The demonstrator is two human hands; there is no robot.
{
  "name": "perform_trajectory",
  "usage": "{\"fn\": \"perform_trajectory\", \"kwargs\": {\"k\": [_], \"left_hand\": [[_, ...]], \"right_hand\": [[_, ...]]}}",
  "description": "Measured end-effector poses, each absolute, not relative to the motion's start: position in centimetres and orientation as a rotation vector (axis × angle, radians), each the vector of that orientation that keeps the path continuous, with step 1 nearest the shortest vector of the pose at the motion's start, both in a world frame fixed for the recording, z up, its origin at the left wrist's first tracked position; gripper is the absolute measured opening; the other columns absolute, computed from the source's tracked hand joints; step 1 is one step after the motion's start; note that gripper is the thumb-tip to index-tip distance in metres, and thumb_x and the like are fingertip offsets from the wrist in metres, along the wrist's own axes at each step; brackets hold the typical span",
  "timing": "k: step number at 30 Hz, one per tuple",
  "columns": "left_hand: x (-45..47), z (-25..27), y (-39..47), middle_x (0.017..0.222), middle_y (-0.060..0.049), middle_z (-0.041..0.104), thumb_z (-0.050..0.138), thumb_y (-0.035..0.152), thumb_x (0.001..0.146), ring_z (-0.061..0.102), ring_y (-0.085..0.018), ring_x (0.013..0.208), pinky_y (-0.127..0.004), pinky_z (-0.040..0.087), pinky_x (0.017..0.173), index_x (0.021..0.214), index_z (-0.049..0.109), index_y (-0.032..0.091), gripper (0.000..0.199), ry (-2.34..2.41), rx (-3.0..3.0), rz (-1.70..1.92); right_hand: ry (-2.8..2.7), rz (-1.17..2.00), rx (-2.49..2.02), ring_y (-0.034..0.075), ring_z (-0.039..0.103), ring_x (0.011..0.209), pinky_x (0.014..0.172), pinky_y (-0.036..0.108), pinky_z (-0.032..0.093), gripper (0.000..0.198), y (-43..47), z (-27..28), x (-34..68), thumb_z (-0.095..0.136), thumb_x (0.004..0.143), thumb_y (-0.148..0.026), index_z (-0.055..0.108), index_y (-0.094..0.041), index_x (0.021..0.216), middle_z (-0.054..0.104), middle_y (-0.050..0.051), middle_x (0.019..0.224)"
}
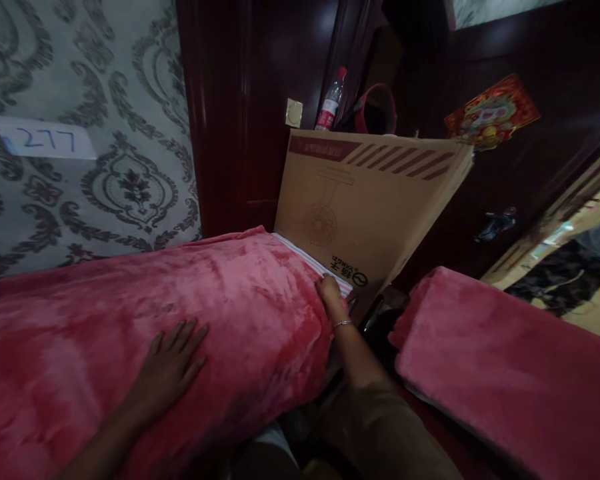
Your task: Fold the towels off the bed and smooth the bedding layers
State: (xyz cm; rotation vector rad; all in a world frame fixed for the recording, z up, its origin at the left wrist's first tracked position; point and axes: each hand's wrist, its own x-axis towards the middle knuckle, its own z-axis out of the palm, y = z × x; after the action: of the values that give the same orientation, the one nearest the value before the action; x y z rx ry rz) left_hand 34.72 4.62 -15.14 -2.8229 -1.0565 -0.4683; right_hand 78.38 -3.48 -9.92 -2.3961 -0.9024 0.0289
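A pink plush blanket [230, 313] is spread over a long, raised surface against the wall. My left hand [173, 357] lies flat on it, fingers stretched out and slightly apart. At the far right end, my right hand [331, 293] has its fingers curled over the blanket's edge, beside a pink-and-white striped strip [305, 259]. A thin bracelet [343, 324] circles the right wrist. Just behind that corner leans a large cardboard box [375, 207] with a fan drawn on it.
A plastic bottle [331, 100] with a red cap stands behind the box. To the right, another pink plush-covered piece [510, 373] sits across a dark gap. Patterned wallpaper [130, 180] bears a paper marked 277 [47, 138]. A dark red door [510, 173] has a handle.
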Motion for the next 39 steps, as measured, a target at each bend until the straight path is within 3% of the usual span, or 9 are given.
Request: {"fn": "perform_trajectory", "kwargs": {"k": [4, 9, 14, 18, 21, 25, 30, 35, 39], "left_hand": [[34.5, -15.8, 4.9, 0.158, -0.011, 0.043, 0.031, 0.053, 0.097, 0.039, -0.033, 0.147, -0.061, 0.028, 0.117, 0.149, 0.051, 0.025, 0.062, -1.029, -2.788, -0.510], [34.4, -16.1, 4.9, 0.158, -0.012, 0.043, 0.031, 0.052, 0.098, 0.042, -0.034, 0.145, -0.060, 0.031, 0.115, 0.150, 0.050, 0.027, 0.061, -1.026, -2.789, -0.495], [34.5, -15.4, 4.6, 0.157, -0.013, 0.045, 0.035, 0.052, 0.097, 0.043, -0.035, 0.144, -0.059, 0.030, 0.115, 0.149, 0.052, 0.026, 0.061, -1.034, -2.831, -0.506], [34.7, -14.3, 4.0, 0.157, -0.015, 0.045, 0.035, 0.052, 0.096, 0.043, -0.037, 0.144, -0.062, 0.031, 0.115, 0.148, 0.053, 0.024, 0.062, -1.079, -2.866, -0.452], [34.9, -13.4, 3.3, 0.157, -0.016, 0.044, 0.034, 0.051, 0.096, 0.040, -0.038, 0.146, -0.063, 0.031, 0.115, 0.149, 0.051, 0.021, 0.063, -1.105, -2.890, -0.409], [35.1, -12.6, 2.7, 0.156, -0.017, 0.045, 0.033, 0.048, 0.097, 0.038, -0.036, 0.147, -0.061, 0.030, 0.117, 0.150, 0.050, 0.019, 0.062, -1.109, -2.923, -0.402], [35.2, -12.1, 2.1, 0.157, -0.016, 0.044, 0.037, 0.048, 0.097, 0.038, -0.035, 0.148, -0.059, 0.029, 0.119, 0.149, 0.052, 0.021, 0.060, -1.134, -2.937, -0.436], [35.0, -11.1, 0.9, 0.157, -0.014, 0.045, 0.038, 0.041, 0.099, 0.039, -0.034, 0.147, -0.058, 0.031, 0.119, 0.143, 0.057, 0.022, 0.052, -1.069, -3.004, -0.491], [34.9, -10.1, -0.2, 0.155, -0.014, 0.048, 0.040, 0.035, 0.099, 0.045, -0.032, 0.143, -0.055, 0.035, 0.119, 0.138, 0.061, 0.021, 0.047, -1.006, -3.029, -0.541]], "right_hand": [[-0.752, 0.066, -2.570, 0.030, 0.070, 0.107, 0.085, 0.030, 0.052, 0.031, -2.5, -8.6, 78.7, 0.051, 0.094, -0.012, 0.072, -0.004, 0.115, 0.070, 0.025, 0.114], [-0.726, -0.016, -2.641, 0.027, 0.067, 0.115, 0.089, 0.029, 0.050, 0.040, -3.6, -8.4, 79.7, 0.040, 0.095, -0.005, 0.070, -0.006, 0.121, 0.066, 0.025, 0.123], [-0.763, 0.005, -2.673, 0.026, 0.067, 0.112, 0.092, 0.032, 0.050, 0.031, -4.6, -9.1, 80.0, 0.048, 0.100, -0.020, 0.072, -0.009, 0.114, 0.071, 0.021, 0.115], [-0.755, 0.025, -2.685, 0.028, 0.069, 0.111, 0.087, 0.031, 0.051, 0.042, -5.7, -9.0, 79.8, 0.043, 0.103, -0.034, 0.073, -0.006, 0.113, 0.071, 0.024, 0.115], [-0.748, 0.044, -2.685, 0.028, 0.072, 0.103, 0.080, 0.030, 0.053, 0.043, -7.1, -9.1, 79.8, 0.044, 0.102, -0.039, 0.074, -0.009, 0.113, 0.074, 0.020, 0.109], [-0.766, -0.021, -2.662, 0.024, 0.072, 0.094, 0.076, 0.027, 0.052, 0.032, -9.1, -9.6, 80.3, 0.052, 0.097, -0.032, 0.076, -0.015, 0.109, 0.076, 0.014, 0.098], [-0.721, -0.159, -2.630, 0.025, 0.071, 0.090, 0.074, 0.029, 0.051, 0.034, -11.2, -10.6, 80.8, 0.046, 0.095, -0.024, 0.073, -0.012, 0.113, 0.074, 0.014, 0.090], [-0.808, -0.260, -2.545, 0.028, 0.066, 0.101, 0.086, 0.035, 0.049, 0.036, -10.6, -11.7, 79.3, 0.046, 0.092, -0.021, 0.071, -0.008, 0.114, 0.071, 0.020, 0.102], [-1.283, -0.309, -2.104, 0.028, 0.059, 0.115, 0.100, 0.041, 0.045, 0.042, -6.6, -12.9, 74.5, 0.044, 0.094, -0.031, 0.066, -0.010, 0.123, 0.068, 0.019, 0.119]]}}
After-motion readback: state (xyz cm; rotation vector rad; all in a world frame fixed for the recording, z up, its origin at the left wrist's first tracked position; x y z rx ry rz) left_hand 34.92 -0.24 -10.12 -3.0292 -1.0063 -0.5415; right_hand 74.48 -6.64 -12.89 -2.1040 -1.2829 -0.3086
